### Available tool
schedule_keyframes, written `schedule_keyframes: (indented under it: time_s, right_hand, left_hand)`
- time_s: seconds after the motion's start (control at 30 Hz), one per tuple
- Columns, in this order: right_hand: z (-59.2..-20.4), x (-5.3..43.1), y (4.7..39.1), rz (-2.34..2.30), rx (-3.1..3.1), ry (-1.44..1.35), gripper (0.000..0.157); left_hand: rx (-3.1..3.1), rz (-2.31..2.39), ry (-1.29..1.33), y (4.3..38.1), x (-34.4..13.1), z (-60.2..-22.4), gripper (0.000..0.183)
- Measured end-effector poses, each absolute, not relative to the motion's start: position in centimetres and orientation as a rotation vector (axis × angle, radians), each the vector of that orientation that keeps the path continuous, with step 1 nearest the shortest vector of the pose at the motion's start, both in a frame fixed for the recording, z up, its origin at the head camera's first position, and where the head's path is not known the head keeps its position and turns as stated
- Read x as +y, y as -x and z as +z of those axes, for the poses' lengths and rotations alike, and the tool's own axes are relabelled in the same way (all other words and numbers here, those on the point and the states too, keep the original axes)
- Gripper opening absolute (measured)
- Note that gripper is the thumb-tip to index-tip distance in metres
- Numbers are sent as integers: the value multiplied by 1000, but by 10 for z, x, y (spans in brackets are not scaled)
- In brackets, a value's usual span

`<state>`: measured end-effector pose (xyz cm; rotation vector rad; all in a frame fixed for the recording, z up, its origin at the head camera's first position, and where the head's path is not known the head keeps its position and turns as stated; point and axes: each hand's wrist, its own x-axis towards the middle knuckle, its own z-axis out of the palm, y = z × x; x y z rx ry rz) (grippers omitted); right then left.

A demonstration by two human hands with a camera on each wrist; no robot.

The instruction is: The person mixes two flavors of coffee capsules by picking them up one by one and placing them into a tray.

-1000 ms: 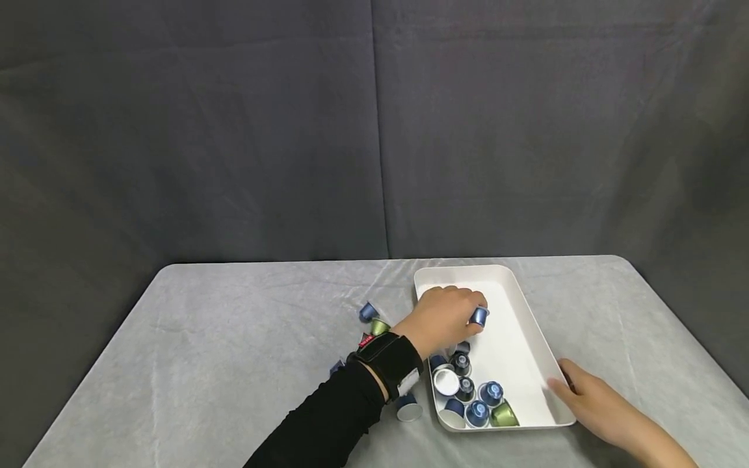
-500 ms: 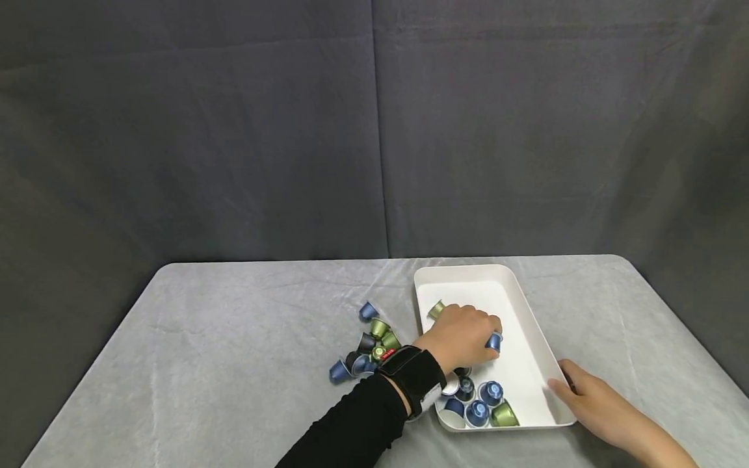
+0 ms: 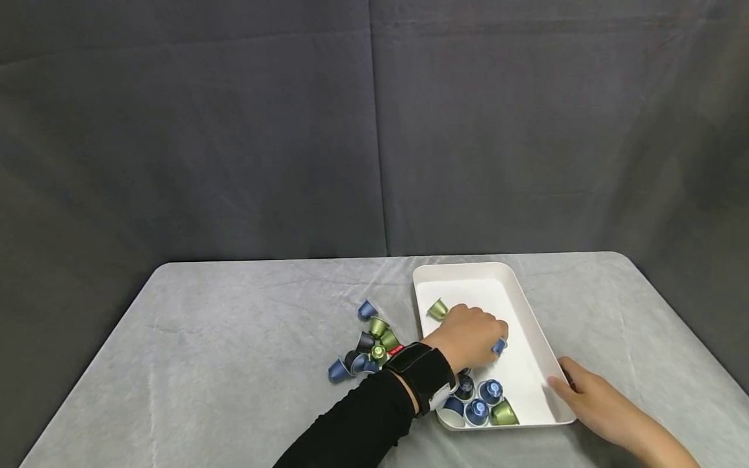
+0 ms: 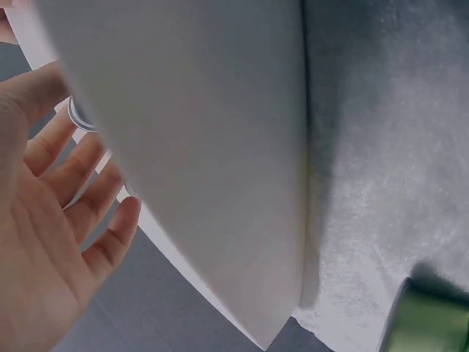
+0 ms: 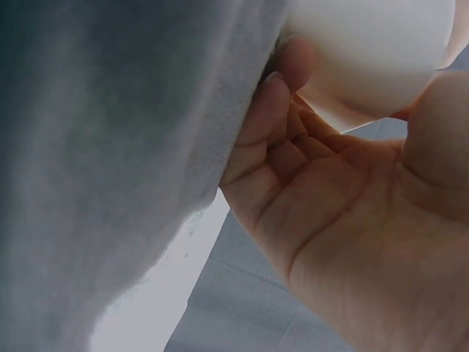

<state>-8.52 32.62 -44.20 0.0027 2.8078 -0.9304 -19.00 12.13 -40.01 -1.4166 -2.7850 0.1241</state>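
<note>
My left hand (image 3: 468, 335) is over the white tray (image 3: 526, 364), back of the hand up. Between its thumb and forefinger it pinches a blue coffee capsule (image 3: 499, 346). In the left wrist view that hand (image 4: 58, 213) shows beside the tray's wall (image 4: 198, 161), with a capsule's pale rim (image 4: 82, 116) at the fingers. My right hand (image 3: 593, 400) grips the tray's right edge near its front corner, thumb over the rim. Just behind the left hand, a green capsule (image 3: 437, 309) lies in the tray. Blue, dark and green capsules (image 3: 476, 412) fill the tray's front left corner.
Left of the tray, several loose capsules (image 3: 364, 361) in blue, black and green lie in a pile on the grey cloth (image 3: 234, 364). A dark curtain (image 3: 263, 143) hangs behind the table. The left forearm's black sleeve (image 3: 357, 429) crosses the tray's left rim.
My left hand has moved right and toward me over the tray, still pinching the blue capsule. A green capsule now shows behind it, and the loose pile is uncovered. The right hand stays put.
</note>
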Motion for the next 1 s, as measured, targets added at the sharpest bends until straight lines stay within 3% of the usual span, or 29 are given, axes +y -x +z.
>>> schedule_keyframes:
  time_s: [0.37,0.63,1.0]
  right_hand:
    - [-440,323,85,-909,2849,6,31]
    - [-439,323,85,-916,2843,-2,29]
    - [-439,322,85,-929,2842,12,32]
  left_hand:
    - [-2826,111,1425,191,121,-399,23]
    - [-2853,38,1412,193,115,-391,34]
    - [-2817,19,1353,212,90,-378,39]
